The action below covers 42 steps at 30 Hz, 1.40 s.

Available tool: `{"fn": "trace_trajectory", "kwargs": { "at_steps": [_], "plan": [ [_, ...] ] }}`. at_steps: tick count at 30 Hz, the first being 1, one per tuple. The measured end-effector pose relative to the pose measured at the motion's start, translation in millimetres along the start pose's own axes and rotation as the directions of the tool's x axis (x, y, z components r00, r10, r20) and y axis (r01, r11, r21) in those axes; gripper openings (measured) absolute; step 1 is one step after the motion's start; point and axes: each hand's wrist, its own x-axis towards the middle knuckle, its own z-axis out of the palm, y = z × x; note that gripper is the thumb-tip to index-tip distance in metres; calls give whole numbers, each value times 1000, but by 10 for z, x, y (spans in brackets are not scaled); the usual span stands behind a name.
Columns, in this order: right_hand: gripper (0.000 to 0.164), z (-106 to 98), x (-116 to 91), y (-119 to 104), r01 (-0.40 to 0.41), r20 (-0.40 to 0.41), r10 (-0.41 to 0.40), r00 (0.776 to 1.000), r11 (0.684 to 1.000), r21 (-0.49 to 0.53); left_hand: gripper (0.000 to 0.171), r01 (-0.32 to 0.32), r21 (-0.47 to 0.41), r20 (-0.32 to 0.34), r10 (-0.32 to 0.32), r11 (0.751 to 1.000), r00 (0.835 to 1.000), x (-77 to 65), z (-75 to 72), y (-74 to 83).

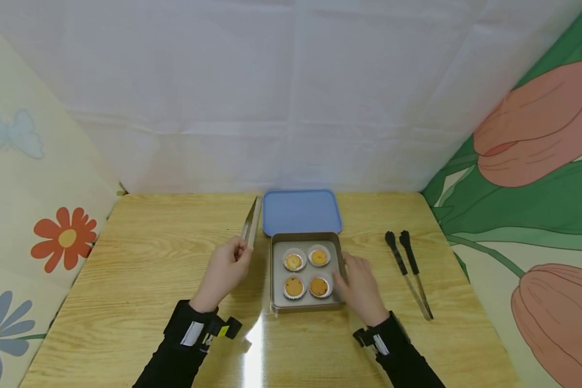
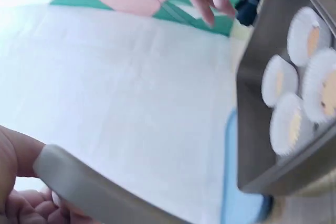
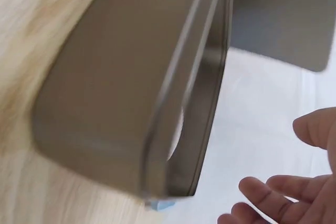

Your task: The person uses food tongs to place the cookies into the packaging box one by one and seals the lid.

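A square metal baking tin (image 1: pixel 307 309) stands on the table with several small muffins (image 1: pixel 293 286) in white paper cups inside. To the tin's left, my left hand (image 1: pixel 225 272) pinches a flat metal lid (image 1: pixel 254 221) by its edge, raised and turned nearly edge-on. In the left wrist view, thumb and curled fingers hold the lid's pale rim (image 2: pixel 100 187). My right hand (image 1: pixel 361 285) is at the tin's right side. The right wrist view shows its fingers (image 3: pixel 257 188) loosely spread, apart from the tin wall (image 3: pixel 110 93).
Behind the tin lies a blue tray (image 1: pixel 302 211), close against it. A pair of tongs (image 1: pixel 409 275) with black and metal parts lies to the right. White cloth (image 1: pixel 271 97) hangs behind the wooden table (image 1: pixel 165 242), with printed panels on both sides.
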Motion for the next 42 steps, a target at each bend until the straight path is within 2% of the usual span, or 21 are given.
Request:
{"fn": "trace_trajectory", "kwargs": {
  "at_steps": [2, 4, 6, 8, 9, 12, 13, 15, 16, 17, 19, 20, 21, 22, 24, 25, 28, 31, 33, 36, 42],
  "plan": [
    [47, 3, 62, -39, 13, 34, -15, 999, 997, 70, 10, -54, -61, 35, 57, 997, 998, 14, 10, 94],
    [49, 3, 129, -82, -11, 94, -6, 996, 985, 174, 8, -114, -124, 63, 122, 986, 990, 21, 37, 187],
    [50, 9, 205, -115, -58, 158, 11, 987, 953, 296, 8, -164, -168, 79, 179, 972, 981, 21, 74, 278],
    [51, 22, 285, -138, -128, 224, 34, 974, 899, 419, 9, -192, -233, 98, 219, 953, 971, 23, 112, 359],
    [51, 25, 325, -153, -164, 254, 38, 966, 851, 498, 9, -196, -266, 107, 231, 944, 967, 22, 127, 397],
    [53, 54, 434, -166, -259, 326, 23, 945, 661, 704, 11, -191, -366, 140, 257, 911, 956, 14, 168, 493],
    [55, 63, 464, -171, -292, 349, 16, 937, 585, 757, 11, -186, -396, 152, 264, 899, 952, 12, 178, 517],
    [58, 85, 514, -172, -339, 378, -15, 926, 408, 847, 13, -177, -440, 175, 278, 880, 945, 5, 200, 546],
    [60, 95, 532, -170, -358, 386, -20, 922, 331, 873, 13, -177, -452, 183, 285, 874, 941, 2, 212, 553],
    [61, 102, 544, -169, -371, 392, -25, 920, 270, 888, 13, -175, -462, 190, 290, 869, 938, 0, 222, 556],
    [59, 114, 556, -162, -393, 398, -1, 917, 156, 906, 13, -177, -471, 193, 297, 864, 935, 1, 239, 551],
    [56, 117, 557, -157, -395, 396, 21, 918, 111, 912, 13, -178, -470, 190, 296, 864, 936, 4, 246, 542],
    [53, 116, 553, -150, -398, 394, 55, 917, 99, 912, 13, -177, -467, 187, 292, 867, 938, 8, 249, 529],
    [51, 111, 546, -142, -396, 387, 90, 918, 110, 912, 12, -172, -462, 184, 284, 870, 941, 12, 248, 513],
    [50, 92, 527, -113, -388, 364, 155, 918, 170, 906, 11, -152, -451, 178, 256, 879, 950, 26, 239, 468],
    [50, 76, 517, -99, -384, 349, 186, 918, 211, 899, 11, -138, -445, 178, 238, 885, 955, 37, 234, 436],
    [53, 3, 487, -58, -361, 294, 225, 929, 366, 858, 14, -89, -431, 177, 181, 898, 967, 70, 207, 343],
    [52, -84, 461, -39, -312, 221, 238, 946, 478, 821, 31, -60, -425, 179, 149, 903, 973, 95, 165, 311],
    [53, -139, 448, -47, -273, 168, 235, 957, 542, 795, 41, -57, -413, 179, 143, 909, 973, 105, 146, 289],
    [58, -207, 435, -70, -229, 109, 225, 968, 624, 747, 47, -33, -391, 183, 113, 920, 977, 111, 146, 251],
    [65, -327, 400, -204, -198, 53, 216, 975, 732, 651, 46, -5, -326, 136, 53, 945, 989, 104, 261, 59]
  ]
}}
